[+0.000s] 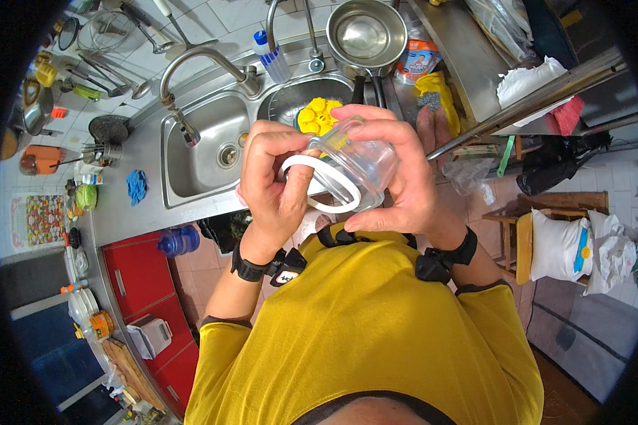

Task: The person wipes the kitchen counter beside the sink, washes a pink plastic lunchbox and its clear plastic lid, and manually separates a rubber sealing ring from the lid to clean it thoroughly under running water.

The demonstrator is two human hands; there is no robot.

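Note:
My right hand (412, 180) grips a clear jar (375, 164), tilted so that its mouth faces left. My left hand (276, 186) pinches a white sealing ring (329, 203) between thumb and fingers. The ring lies across or right by the jar's rim; I cannot tell whether it is seated there. Both hands are held in front of my chest, close to the sink's front edge. Behind the jar, a yellow flower-shaped plastic piece (319, 116) is in the right basin (282, 101), partly hidden by my fingers.
The left basin (202, 154) has a curved faucet (207, 50) above it. Steel pans (367, 34) stand behind the right basin, near a blue-capped bottle (274, 61). A blue cloth (136, 187) lies on the steel counter (122, 212). A metal bar (526, 103) crosses at right.

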